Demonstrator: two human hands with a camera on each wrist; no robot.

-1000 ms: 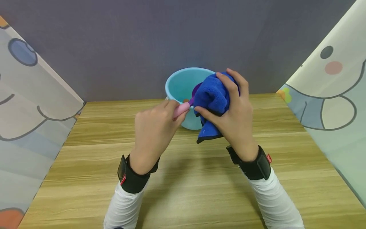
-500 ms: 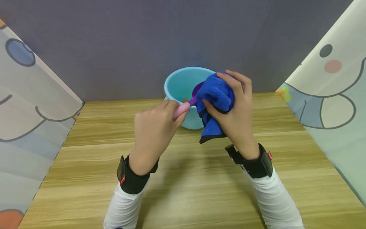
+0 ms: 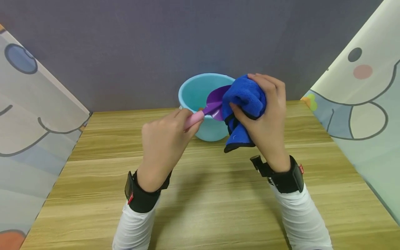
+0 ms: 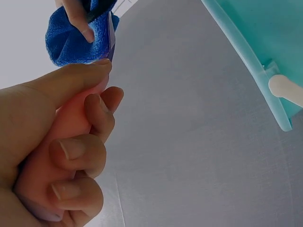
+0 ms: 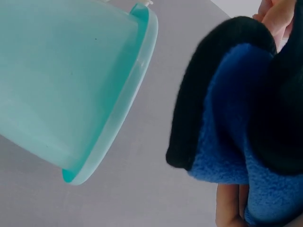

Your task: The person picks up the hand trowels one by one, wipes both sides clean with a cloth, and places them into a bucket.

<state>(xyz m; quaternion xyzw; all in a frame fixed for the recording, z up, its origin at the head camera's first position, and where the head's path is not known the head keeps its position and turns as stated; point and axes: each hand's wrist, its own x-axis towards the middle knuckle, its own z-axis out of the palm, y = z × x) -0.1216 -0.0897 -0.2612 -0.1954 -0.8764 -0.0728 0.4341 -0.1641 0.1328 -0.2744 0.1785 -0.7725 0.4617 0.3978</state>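
My left hand (image 3: 164, 139) grips the pink handle of a toy shovel (image 3: 194, 119), its fingers curled round it in the left wrist view. The shovel's purple blade (image 3: 216, 97) rises above the front rim of a light blue bucket (image 3: 212, 132). A bunched blue cloth with black edging (image 3: 245, 95) covers the right part of the blade. My right hand (image 3: 267, 114) holds this cloth between thumb and fingers, and one corner hangs down below. In the right wrist view the cloth's folds (image 5: 227, 118) hide most of that hand.
The bucket stands at the back of the wooden table (image 3: 200, 208), close to a grey upright panel (image 3: 137, 55). A white handle end (image 4: 286, 90) joins its rim. Panels with cartoon drawings (image 3: 368, 100) flank the table on both sides.
My right hand has shifted rightward with the cloth, so more of the purple blade is uncovered. My left hand has moved slightly left, still gripping the shovel.
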